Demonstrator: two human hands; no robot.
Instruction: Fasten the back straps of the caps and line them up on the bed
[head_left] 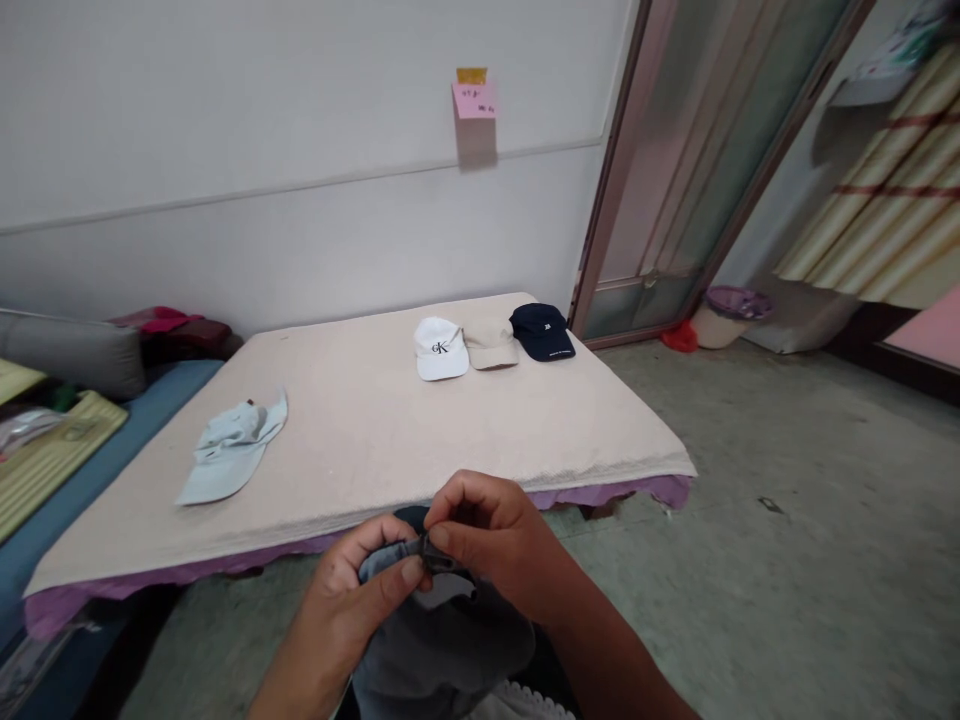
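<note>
A dark grey cap [442,640] is held low in front of me, its back strap and opening turned up. My left hand [367,585] pinches the cap's edge beside the strap, thumb on top. My right hand [495,535] has thumb and fingertips closed on the strap's buckle [435,553]. Both hands meet at this spot, and the fingers partly cover the strap. On the cloth-covered low table beyond lie a white cap [441,350], a beige cap [491,345] and a navy cap [541,332] in a row. A crumpled pale blue cap [234,450] lies at the left.
The low table [360,430] has a pale cover over purple cloth. A blue bench [165,400] with a grey cushion [71,355] stands at the left. A pink note [475,100] hangs on the wall. A waste bin [727,318] stands by the sliding door [675,150].
</note>
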